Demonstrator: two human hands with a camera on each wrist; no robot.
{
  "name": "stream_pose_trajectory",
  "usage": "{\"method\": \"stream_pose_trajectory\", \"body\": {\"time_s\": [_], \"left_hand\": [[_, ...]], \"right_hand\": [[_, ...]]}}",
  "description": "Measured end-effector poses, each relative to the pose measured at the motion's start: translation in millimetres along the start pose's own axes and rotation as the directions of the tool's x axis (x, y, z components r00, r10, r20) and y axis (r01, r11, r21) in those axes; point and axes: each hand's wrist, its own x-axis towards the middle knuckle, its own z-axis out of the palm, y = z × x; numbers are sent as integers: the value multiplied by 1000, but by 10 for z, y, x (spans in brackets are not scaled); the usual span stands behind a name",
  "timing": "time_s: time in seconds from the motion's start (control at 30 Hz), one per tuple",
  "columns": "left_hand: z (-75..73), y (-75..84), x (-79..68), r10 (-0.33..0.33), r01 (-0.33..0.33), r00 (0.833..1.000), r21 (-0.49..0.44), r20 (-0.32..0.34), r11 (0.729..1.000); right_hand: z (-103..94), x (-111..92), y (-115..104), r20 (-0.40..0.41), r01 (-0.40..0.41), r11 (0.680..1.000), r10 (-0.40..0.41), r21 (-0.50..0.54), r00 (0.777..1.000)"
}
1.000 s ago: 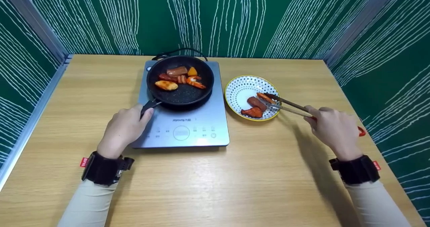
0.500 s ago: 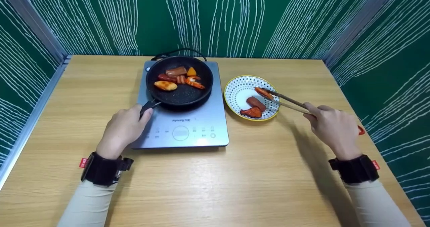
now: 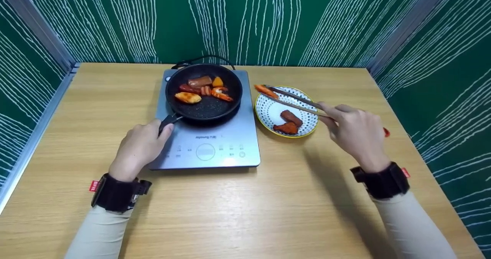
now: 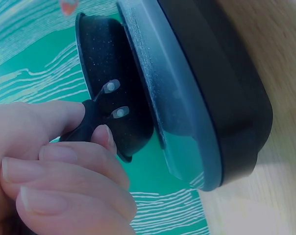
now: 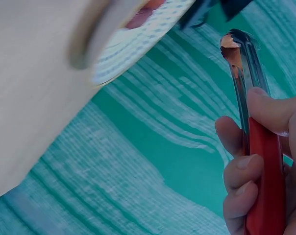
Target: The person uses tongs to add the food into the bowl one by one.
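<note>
My left hand (image 3: 140,147) grips the black handle of a frying pan (image 3: 207,111); its fingers are curled round the handle in the left wrist view too. Inside the pan lie a brown sausage piece (image 3: 199,81), a yellow wedge (image 3: 217,81), a shrimp (image 3: 221,94), a golden browned piece (image 3: 188,98) and reddish pieces. My right hand (image 3: 355,134) holds tongs with red handles (image 5: 265,181). Their tips pinch a long orange food piece (image 3: 266,91) above the left rim of a dotted bowl (image 3: 268,113). In the bowl are a brown piece (image 3: 291,118) and a reddish, wing-like piece (image 3: 286,128).
Beneath the pan is a silver induction cooker (image 3: 230,144), its black cable (image 3: 211,55) running behind. The bowl stands just right of the cooker on a wooden table (image 3: 230,213). Green walls (image 3: 268,21) with white lines enclose the back and sides.
The tongs have lifted the orange piece out of the bowl and carried it left towards the pan. My right hand moved left and slightly up; the left hand stays on the pan handle.
</note>
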Motion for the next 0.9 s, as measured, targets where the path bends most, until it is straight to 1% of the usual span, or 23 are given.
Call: {"method": "stream_pose_trajectory", "body": {"time_s": [0.17,0.33,0.53,0.7,0.9], "left_hand": [[-1,14,-2,2,-2,1000,-7,2,1000],[-9,22,0,9,-9,1000,0,-8,1000],[-8,19,4,7,-7,1000,-6,-3,1000],[-10,13,10,6,-6,1000,-14,4,1000],[-12,2,1,4,-4,1000,-12,-1,1000]], "right_hand": [[45,218,-236,-14,30,999,-29,39,999],[104,383,-430,-5,56,998,-55,38,998],[162,510,-609,50,94,996,-94,5,994],[206,613,-718,92,87,996,-88,21,992],[268,739,-850,133,100,995,-100,2,986]]}}
